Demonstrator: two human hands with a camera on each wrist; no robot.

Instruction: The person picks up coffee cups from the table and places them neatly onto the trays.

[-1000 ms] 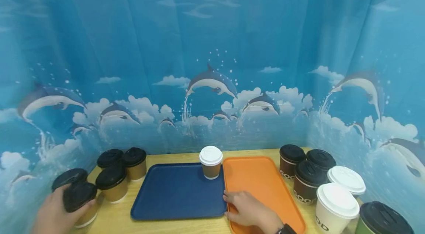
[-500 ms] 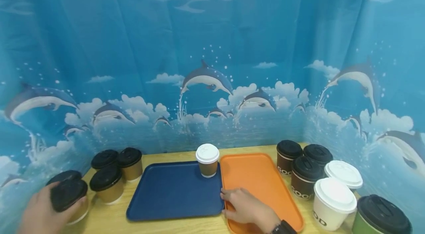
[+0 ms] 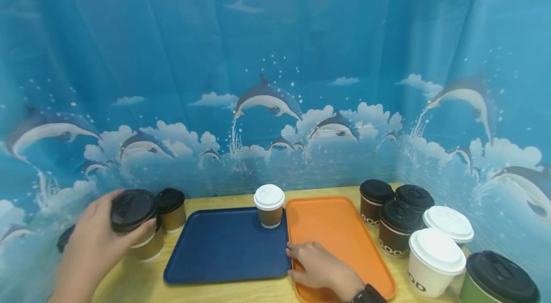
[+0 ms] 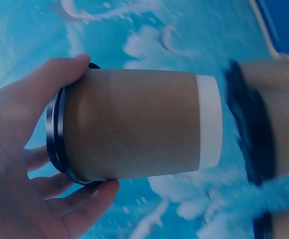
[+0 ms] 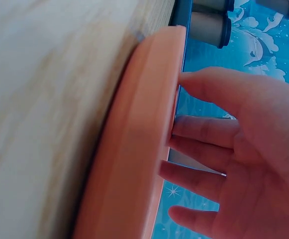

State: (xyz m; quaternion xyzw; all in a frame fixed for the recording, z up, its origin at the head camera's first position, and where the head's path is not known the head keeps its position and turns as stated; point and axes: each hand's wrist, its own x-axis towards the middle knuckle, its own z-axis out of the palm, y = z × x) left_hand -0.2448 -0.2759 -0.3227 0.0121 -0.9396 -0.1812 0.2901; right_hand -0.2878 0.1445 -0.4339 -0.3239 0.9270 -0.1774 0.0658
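Note:
My left hand [image 3: 92, 241] grips a brown paper coffee cup [image 4: 134, 124] by its black lid [image 3: 134, 210], thumb on one side and fingers on the other. In the left wrist view the cup hangs clear of the blurred cups beside it. Behind it in the head view stands another brown cup with a black lid [image 3: 171, 207]. My right hand [image 3: 320, 267] rests on the orange tray [image 3: 327, 221], with its fingers fairly straight and touching the tray's surface and edge. A blue tray [image 3: 224, 250] lies directly to the left, bearing a white-lidded brown cup [image 3: 269, 205].
At the right stand several dark brown cups [image 3: 400, 226] with black lids, white cups [image 3: 435, 260] and a green cup [image 3: 495, 276]. A dolphin-print curtain [image 3: 275, 54] closes off the back and sides of the wooden table [image 3: 215, 292].
My left hand has lifted the black-lidded cup and carried it forward and to the right, now in front of the other cups there. My right hand has stayed on the orange tray.

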